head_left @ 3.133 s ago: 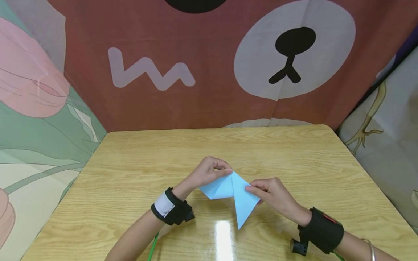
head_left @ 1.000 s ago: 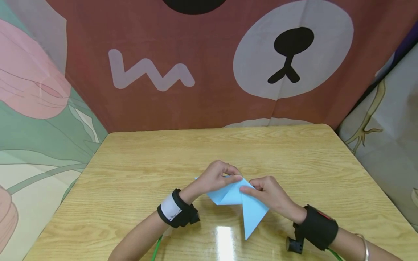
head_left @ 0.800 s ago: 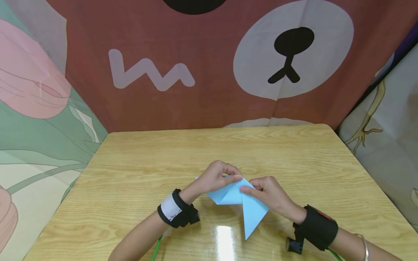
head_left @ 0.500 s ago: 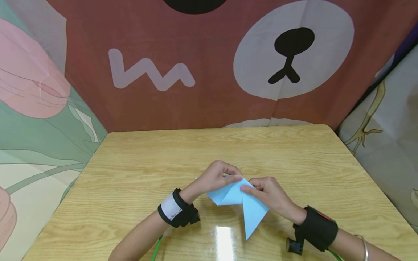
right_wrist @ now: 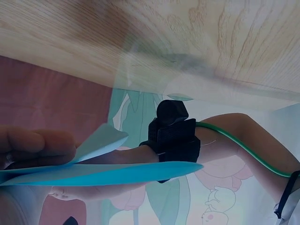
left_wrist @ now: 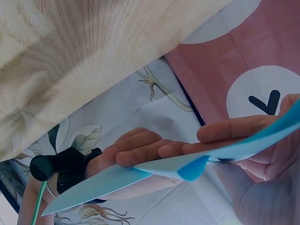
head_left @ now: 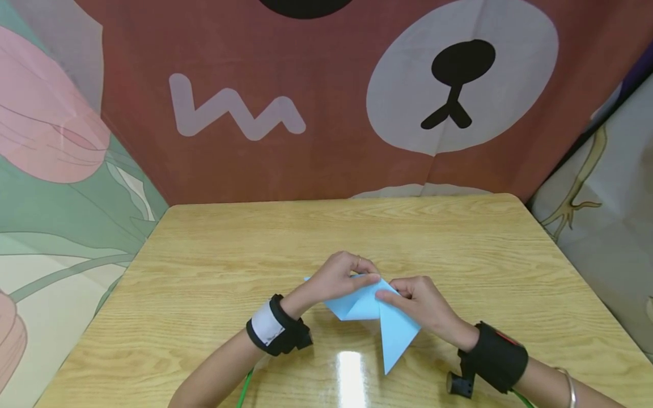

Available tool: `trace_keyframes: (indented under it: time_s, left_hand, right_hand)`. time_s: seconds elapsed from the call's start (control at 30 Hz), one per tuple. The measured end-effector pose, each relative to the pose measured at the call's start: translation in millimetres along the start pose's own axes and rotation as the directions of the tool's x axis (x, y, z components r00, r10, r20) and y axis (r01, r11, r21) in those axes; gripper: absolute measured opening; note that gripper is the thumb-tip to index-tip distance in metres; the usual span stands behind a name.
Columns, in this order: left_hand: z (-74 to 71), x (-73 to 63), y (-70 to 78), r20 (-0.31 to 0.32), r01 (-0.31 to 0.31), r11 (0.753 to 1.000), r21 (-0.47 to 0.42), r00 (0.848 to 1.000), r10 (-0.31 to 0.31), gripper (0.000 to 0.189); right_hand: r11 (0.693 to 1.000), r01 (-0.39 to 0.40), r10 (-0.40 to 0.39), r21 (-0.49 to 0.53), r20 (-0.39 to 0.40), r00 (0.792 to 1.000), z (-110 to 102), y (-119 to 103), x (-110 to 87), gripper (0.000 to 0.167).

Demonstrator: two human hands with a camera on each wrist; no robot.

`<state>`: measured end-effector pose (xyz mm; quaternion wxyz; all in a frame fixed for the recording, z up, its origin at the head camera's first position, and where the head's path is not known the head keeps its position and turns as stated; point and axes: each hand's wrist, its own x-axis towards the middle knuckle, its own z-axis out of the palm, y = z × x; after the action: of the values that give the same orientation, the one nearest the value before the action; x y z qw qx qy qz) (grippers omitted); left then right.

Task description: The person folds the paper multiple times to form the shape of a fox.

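Observation:
A light blue sheet of folded paper (head_left: 398, 334) is held in the air over the table, one pointed flap hanging down toward the near side. My left hand (head_left: 336, 277) pinches its upper edge near the middle, thumb on the near face. Just to the right, my right hand (head_left: 425, 303) pinches the same paper, with its thumb on the flap beside the crease. In the left wrist view the paper (left_wrist: 108, 183) shows nearly edge-on, with fingers lying along its far face. The right wrist view shows the folded paper's (right_wrist: 117, 173) layers standing slightly apart. The left hand covers part of its left portion.
The wood-grain table (head_left: 245, 243) lies beneath both hands, with a bright light reflection near its front. A brown printed cloth (head_left: 326, 164) hangs behind its far edge. Black wrist straps (head_left: 495, 357) with small cameras and green cables sit on both wrists.
Since about three seconds ago, both hands and the paper have moved slightly right and nearer, and the right thumb has shifted closer to the left hand. Over the last second they barely move.

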<state>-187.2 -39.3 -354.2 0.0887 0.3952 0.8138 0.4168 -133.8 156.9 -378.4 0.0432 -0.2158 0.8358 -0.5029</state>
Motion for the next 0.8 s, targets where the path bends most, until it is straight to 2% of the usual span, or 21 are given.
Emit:
trace_keyframes:
  time_s: [0.17,0.4,0.47,0.53,0.6,0.7,0.8]
  left_hand:
    - [-1.2,0.0,0.4,0.011,0.026,1.0,0.016,1.0,-0.026,0.017]
    - [-10.4,-7.6,-3.2,0.006,0.072,0.991,0.109,0.997,-0.073,0.018]
    - [-13.9,-11.0,-4.3,-0.01,0.09,0.99,0.111,0.996,-0.089,0.019]
    - [-17.3,-14.8,-6.0,-0.057,0.135,0.986,0.095,0.99,-0.13,0.019]
    - [-21.1,-18.6,-8.5,-0.12,0.198,0.979,0.041,0.974,-0.192,0.018]
    - [-28.0,-24.3,-12.0,-0.215,0.27,0.959,-0.081,0.935,-0.281,0.02]
    - [-35.9,-29.3,-13.0,-0.254,0.299,0.933,-0.199,0.904,-0.344,0.024]
  right_hand:
    - [1.0,0.001,-0.001,-0.01,-0.008,1.0,-1,0,-0.6,0.026]
    - [0.999,-0.016,0.014,-0.041,-0.06,0.998,-4,0,-2.3,0.031]
    - [0.999,-0.012,0.008,-0.053,-0.078,0.997,-5,0,-2.6,0.033]
    - [0.998,-0.005,-0.001,-0.067,-0.095,0.996,-6,1,-2.8,0.036]
    - [0.997,-0.009,0.001,-0.073,-0.113,0.994,-8,0,-3.2,0.039]
    - [0.997,-0.019,0.008,-0.072,-0.144,0.99,-12,-2,-4.0,0.041]
    - [0.998,-0.012,0.002,-0.055,-0.181,0.983,-15,-2,-4.5,0.045]
